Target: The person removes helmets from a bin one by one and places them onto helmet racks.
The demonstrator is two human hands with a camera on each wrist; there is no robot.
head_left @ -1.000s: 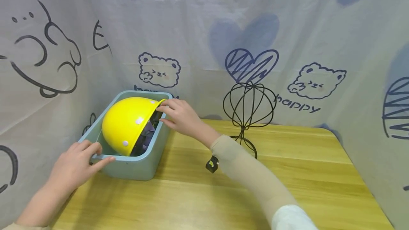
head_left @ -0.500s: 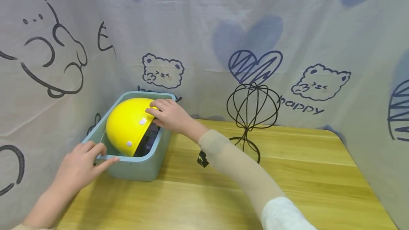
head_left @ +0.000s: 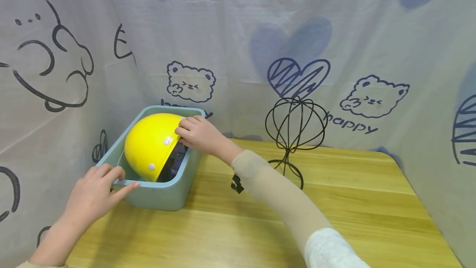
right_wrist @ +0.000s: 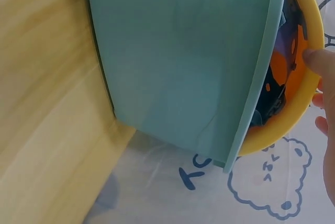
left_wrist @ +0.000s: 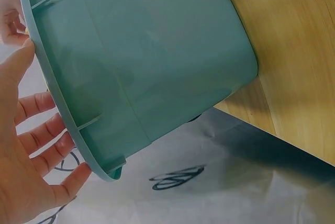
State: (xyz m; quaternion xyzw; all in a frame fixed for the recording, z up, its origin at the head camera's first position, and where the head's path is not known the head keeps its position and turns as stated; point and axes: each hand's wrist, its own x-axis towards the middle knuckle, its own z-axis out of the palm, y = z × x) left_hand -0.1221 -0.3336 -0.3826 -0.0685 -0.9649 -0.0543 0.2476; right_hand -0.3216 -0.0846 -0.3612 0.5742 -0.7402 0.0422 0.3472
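Observation:
A yellow hard hat (head_left: 148, 144) with white studs lies tipped on its side in a blue-green plastic bin (head_left: 160, 197), its opening facing right. My right hand (head_left: 198, 133) pinches the hat's rim near the bin's right side. In the right wrist view, the thumb is inside the hat's rim (right_wrist: 313, 25) and the other fingers are outside; dark straps or lining show within. My left hand (head_left: 91, 191) grips the bin's front left corner, its fingers and thumb at the bin's rim (left_wrist: 52, 85) in the left wrist view. The hat's underside is mostly hidden.
A black wire stand with a balloon-shaped top (head_left: 296, 125) stands on the wooden table (head_left: 357, 202) to the right, behind my right forearm. Printed cloth walls (head_left: 238, 32) enclose the table at the back and sides. The bin is near the back left.
My right hand first shifted left and down over the hat's rim, then slightly back right. The hat stays tipped in the bin, and my left hand keeps its place on the corner.

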